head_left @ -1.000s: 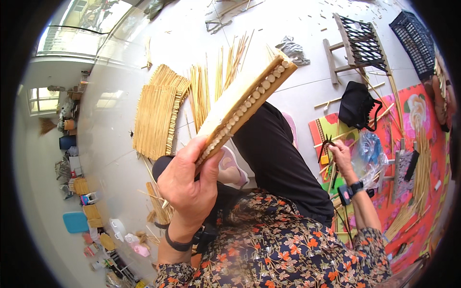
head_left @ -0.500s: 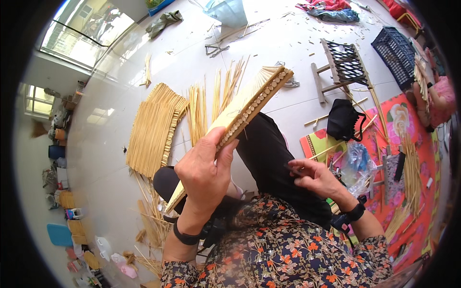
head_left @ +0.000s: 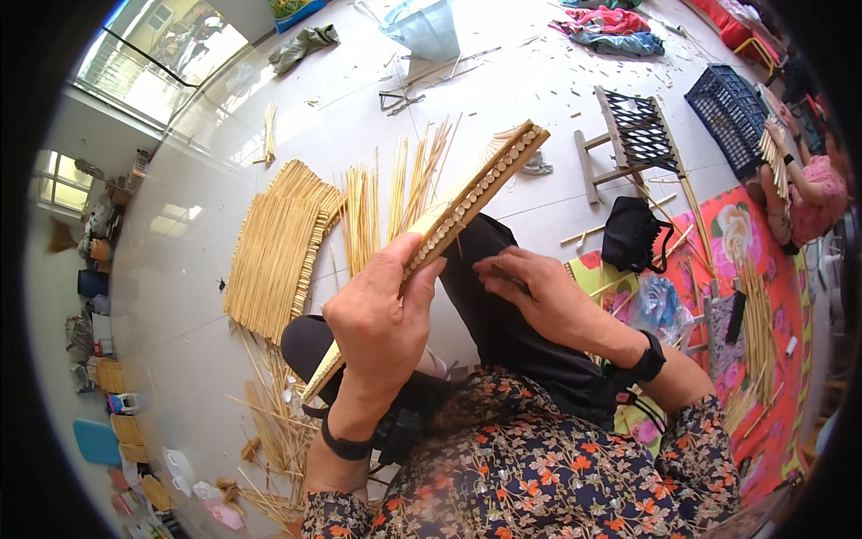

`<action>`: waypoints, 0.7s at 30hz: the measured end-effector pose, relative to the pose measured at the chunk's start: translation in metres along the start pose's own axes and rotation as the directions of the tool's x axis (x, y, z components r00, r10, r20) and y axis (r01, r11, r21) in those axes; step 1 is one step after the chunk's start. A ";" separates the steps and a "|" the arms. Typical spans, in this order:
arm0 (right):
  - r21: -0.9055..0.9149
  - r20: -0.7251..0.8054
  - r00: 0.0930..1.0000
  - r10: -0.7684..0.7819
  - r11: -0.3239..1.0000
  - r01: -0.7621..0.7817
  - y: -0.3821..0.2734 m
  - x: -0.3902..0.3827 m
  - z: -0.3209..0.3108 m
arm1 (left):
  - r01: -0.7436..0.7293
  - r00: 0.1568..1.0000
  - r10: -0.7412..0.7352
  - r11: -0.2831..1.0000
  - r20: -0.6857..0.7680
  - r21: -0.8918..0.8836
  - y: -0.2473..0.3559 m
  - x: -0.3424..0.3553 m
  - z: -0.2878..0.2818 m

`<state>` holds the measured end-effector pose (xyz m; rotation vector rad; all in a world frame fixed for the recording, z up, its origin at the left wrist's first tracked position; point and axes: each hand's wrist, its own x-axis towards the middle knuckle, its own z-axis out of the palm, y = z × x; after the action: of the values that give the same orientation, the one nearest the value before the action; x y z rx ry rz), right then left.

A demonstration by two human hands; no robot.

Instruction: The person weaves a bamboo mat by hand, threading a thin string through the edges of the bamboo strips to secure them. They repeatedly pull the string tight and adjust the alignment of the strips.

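My left hand (head_left: pixel 382 301) is closed round a narrow panel of pale yellow stalks (head_left: pixel 480 199), held up at a slant above my lap. A row of round, pale cut ends runs along its edge between two flat slats. My thumb presses the near side; the fingers go behind and are partly hidden. To the right of the panel, over my black-trousered thigh, hovers my right hand (head_left: pixel 543 301), apart from it. Its fingers are bent, thumb and forefinger close together, the tips slightly blurred. Anything pinched there is too small to make out.
Left on the tiled floor lies a stack of similar stalk panels (head_left: pixel 274 256), beside loose stalks (head_left: pixel 361 220). A low stool (head_left: pixel 637 130), black bag (head_left: pixel 633 234) and dark crate (head_left: pixel 727 117) are at right. A person (head_left: pixel 817 189) sits by the red floral mat (head_left: pixel 777 449).
My right hand has moved up and left, from beside my thigh toward the panel. The left hand keeps its hold, almost still. The surroundings have shifted slightly in view.
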<state>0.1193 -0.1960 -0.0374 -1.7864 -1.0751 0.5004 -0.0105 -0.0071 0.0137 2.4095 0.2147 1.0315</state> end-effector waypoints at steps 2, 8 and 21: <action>-0.115 0.002 1.000 0.023 0.993 -0.022 0.000 0.014 -0.005 | 0.006 1.000 -0.006 1.000 0.013 0.003 0.002 0.002 -0.003; -0.220 0.086 0.993 -0.079 0.971 0.096 -0.002 0.035 -0.014 | 0.007 0.999 -0.007 1.000 0.047 -0.002 0.005 0.000 -0.010; -0.316 0.178 0.981 -0.081 0.939 0.135 -0.027 0.045 -0.029 | 0.018 0.999 -0.017 0.999 0.041 -0.030 0.004 -0.001 -0.010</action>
<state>0.1518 -0.1689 0.0046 -1.9847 -1.4302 0.4233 -0.0179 -0.0067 0.0208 2.3949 0.2045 0.9697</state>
